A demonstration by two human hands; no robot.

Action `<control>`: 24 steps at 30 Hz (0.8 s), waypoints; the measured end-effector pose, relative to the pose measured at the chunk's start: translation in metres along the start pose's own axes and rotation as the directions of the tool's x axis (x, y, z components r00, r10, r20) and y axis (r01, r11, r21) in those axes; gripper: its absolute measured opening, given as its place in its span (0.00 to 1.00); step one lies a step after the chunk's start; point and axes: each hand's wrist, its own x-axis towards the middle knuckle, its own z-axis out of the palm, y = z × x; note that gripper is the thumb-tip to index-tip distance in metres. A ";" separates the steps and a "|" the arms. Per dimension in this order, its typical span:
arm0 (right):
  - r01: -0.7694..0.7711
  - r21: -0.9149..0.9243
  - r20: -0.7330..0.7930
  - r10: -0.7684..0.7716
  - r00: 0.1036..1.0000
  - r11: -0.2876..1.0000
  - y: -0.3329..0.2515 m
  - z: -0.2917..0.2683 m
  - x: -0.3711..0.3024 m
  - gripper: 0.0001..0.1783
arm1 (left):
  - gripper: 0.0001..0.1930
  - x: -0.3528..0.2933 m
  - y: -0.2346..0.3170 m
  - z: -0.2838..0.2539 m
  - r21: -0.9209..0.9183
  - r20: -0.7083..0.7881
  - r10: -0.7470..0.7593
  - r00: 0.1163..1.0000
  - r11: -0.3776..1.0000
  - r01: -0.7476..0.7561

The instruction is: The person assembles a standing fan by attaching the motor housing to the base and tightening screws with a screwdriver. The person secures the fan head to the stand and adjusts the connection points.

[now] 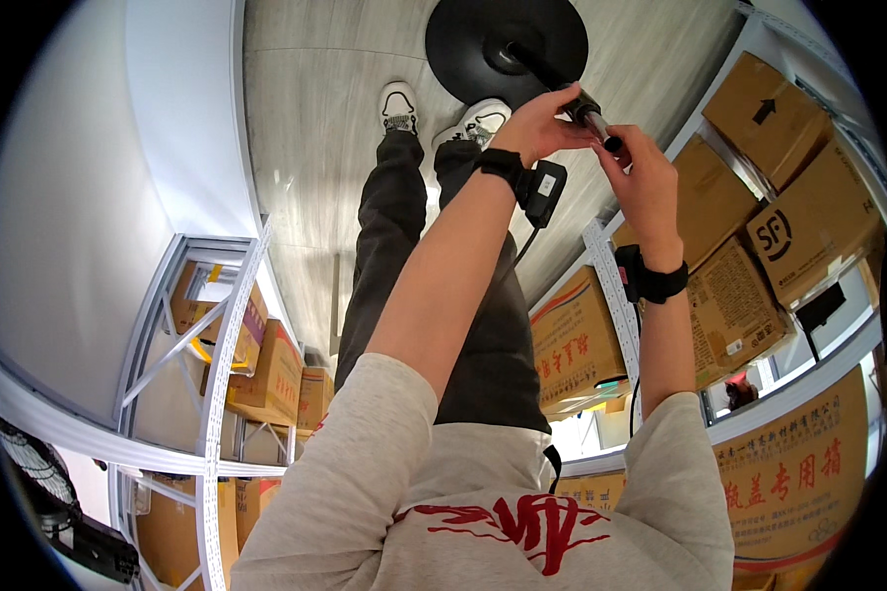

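A floor stand with a round black base (473,74) stands on the floor at the top of the view. Its pole (542,71) rises toward me, black below and silvery near the dark upper end. My left hand (547,128) is closed round the pole by the black collar, its fingers partly behind it. At the pole's tip, my right hand (647,182) has its thumb and fingers pinched at the dark end. Whether it also holds some small part there is hidden. Both wrists wear black straps, the left one with a small black box (544,194) and a cable.
Metal shelves with cardboard boxes (813,227) rise close on my right. Another white rack (229,364) with boxes stands on the left, below a white wall panel (182,108). A black fan (34,468) is at the lower left. My shoes (398,108) are just short of the base.
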 end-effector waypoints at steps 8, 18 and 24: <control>0.004 -0.022 0.006 -0.004 1.000 1.000 0.001 0.000 0.000 0.13 | 0.19 0.011 0.010 -0.002 0.144 0.019 -0.021 1.000 0.989 0.018; -0.008 -0.015 0.014 0.009 1.000 1.000 -0.002 -0.002 0.001 0.13 | 0.19 -0.001 0.008 0.007 0.062 -0.013 -0.014 1.000 0.998 0.015; 0.006 -0.033 0.004 -0.006 1.000 0.999 -0.005 -0.003 0.001 0.12 | 0.17 0.014 0.007 0.004 -0.030 -0.046 -0.030 0.999 0.999 0.028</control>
